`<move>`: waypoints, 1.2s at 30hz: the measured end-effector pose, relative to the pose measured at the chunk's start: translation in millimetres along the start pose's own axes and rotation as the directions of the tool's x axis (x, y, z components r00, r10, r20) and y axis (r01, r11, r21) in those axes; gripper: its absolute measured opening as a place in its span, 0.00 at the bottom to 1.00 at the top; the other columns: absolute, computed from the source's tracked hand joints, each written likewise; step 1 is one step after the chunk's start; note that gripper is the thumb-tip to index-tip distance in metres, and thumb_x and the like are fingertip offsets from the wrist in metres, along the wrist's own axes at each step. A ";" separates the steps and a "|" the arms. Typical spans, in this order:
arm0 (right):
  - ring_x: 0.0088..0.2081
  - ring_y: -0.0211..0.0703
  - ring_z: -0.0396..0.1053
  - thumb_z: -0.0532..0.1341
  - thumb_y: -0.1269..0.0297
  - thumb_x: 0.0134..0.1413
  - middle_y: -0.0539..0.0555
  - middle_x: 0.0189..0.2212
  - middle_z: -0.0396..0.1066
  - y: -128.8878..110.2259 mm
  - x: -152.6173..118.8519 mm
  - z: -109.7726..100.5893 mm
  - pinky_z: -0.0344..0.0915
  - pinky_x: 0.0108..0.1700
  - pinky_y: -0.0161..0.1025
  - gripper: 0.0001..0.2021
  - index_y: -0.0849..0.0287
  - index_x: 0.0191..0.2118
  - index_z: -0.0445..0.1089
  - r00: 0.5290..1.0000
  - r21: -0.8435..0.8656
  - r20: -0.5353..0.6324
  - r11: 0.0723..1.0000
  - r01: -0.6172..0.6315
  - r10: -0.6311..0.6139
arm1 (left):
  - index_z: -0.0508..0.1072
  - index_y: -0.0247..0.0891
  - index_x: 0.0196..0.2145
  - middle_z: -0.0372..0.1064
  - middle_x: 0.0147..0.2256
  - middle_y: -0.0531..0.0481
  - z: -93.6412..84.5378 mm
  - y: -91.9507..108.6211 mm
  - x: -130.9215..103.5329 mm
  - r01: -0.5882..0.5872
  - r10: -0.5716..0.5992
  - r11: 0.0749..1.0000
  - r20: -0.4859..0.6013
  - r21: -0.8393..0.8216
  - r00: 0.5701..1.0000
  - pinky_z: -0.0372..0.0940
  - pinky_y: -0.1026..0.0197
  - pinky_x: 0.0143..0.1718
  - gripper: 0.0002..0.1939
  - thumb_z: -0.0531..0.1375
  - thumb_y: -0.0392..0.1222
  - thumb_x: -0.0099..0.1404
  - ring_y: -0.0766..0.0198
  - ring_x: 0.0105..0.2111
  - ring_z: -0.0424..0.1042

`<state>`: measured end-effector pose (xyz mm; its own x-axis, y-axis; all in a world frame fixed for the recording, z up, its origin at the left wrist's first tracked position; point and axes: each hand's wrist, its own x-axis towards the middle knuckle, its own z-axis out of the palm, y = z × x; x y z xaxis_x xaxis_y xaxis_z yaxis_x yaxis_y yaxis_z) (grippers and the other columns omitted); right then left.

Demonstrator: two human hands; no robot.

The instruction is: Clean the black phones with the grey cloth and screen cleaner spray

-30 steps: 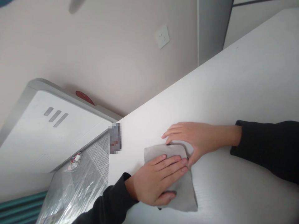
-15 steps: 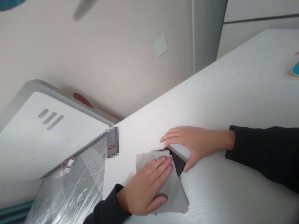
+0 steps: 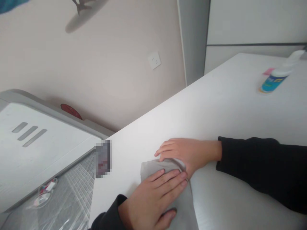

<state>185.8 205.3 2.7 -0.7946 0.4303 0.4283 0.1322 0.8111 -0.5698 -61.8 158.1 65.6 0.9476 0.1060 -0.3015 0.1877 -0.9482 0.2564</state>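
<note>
A grey cloth (image 3: pixel 183 210) lies on the white table. My left hand (image 3: pixel 155 195) presses flat on it, fingers stretched out toward the upper right. Around the cloth's upper right edge curves my right hand (image 3: pixel 184 153), its fingers at the far side and its thumb partly hidden beside my left fingertips. The dark flat object seen earlier under the cloth is covered now.
A spray bottle with a blue label (image 3: pixel 274 82) stands at the far right of the white table (image 3: pixel 227 105), near a pink item (image 3: pixel 269 71). A blurred-out object (image 3: pixel 103 158) lies at the left edge. Beyond that are a white panel (image 3: pixel 55 137) and plastic-wrapped material (image 3: pixel 69 195).
The view has shifted right, showing the whole bottle. My left hand and the cloth have slid toward my right hand, covering the dark object's exposed corner.
</note>
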 end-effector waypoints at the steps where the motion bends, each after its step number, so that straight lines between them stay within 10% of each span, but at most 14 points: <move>1: 0.59 0.58 0.70 0.76 0.54 0.46 0.65 0.58 0.74 1.6 -0.3 0.8 0.64 0.63 0.52 0.30 0.62 0.53 0.72 1.000 0.000 0.002 1.000 0.009 -0.009 | 0.27 0.34 0.75 0.36 0.75 0.43 -0.1 -1.8 2.8 0.029 -0.029 1.000 0.000 -0.012 1.000 0.46 0.47 0.74 0.47 0.54 0.47 0.73 0.53 0.76 0.40; 9: 0.60 0.60 0.70 0.75 0.44 0.46 0.67 0.59 0.73 -2.6 -4.2 1.5 0.63 0.64 0.54 0.34 0.63 0.53 0.73 0.998 0.024 -0.052 1.000 -0.019 0.020 | 0.20 0.34 0.74 0.33 0.75 0.37 11.6 8.4 -19.4 0.142 -0.142 0.990 0.037 -0.003 0.989 0.51 0.41 0.72 0.54 0.58 0.48 0.72 0.46 0.75 0.39; 17: 0.61 0.58 0.68 0.72 0.40 0.50 0.65 0.60 0.72 -8.7 -3.3 -3.4 0.62 0.62 0.53 0.32 0.60 0.53 0.72 0.998 0.042 -0.022 0.997 -0.060 0.061 | 0.32 0.26 0.75 0.51 0.71 0.39 43.6 27.1 -68.0 0.066 -0.071 0.965 0.012 0.255 0.997 0.55 0.53 0.70 0.47 0.54 0.54 0.76 0.54 0.73 0.52; 29: 0.58 0.58 0.70 0.77 0.56 0.43 0.65 0.56 0.74 -0.9 -0.5 0.0 0.64 0.63 0.53 0.30 0.61 0.51 0.71 1.000 -0.011 0.001 1.000 0.015 -0.015 | 0.22 0.33 0.74 0.34 0.76 0.40 -0.6 6.4 5.5 0.079 -0.079 0.997 0.003 -0.005 0.997 0.45 0.45 0.74 0.50 0.55 0.47 0.74 0.50 0.76 0.39; 36: 0.60 0.58 0.70 0.74 0.45 0.49 0.67 0.58 0.73 -5.7 -1.9 -2.1 0.64 0.62 0.52 0.32 0.62 0.53 0.72 0.999 0.001 -0.020 1.000 -0.028 0.028 | 0.22 0.31 0.74 0.36 0.75 0.40 17.3 17.1 -29.4 0.117 -0.119 0.986 0.007 0.117 0.993 0.49 0.46 0.72 0.52 0.57 0.50 0.73 0.48 0.75 0.44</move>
<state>187.8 200.6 6.6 -0.7785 0.4608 0.4261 0.1539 0.7984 -0.5822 -91.0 133.6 62.9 0.9167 0.2159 -0.3361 0.2659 -0.9577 0.1102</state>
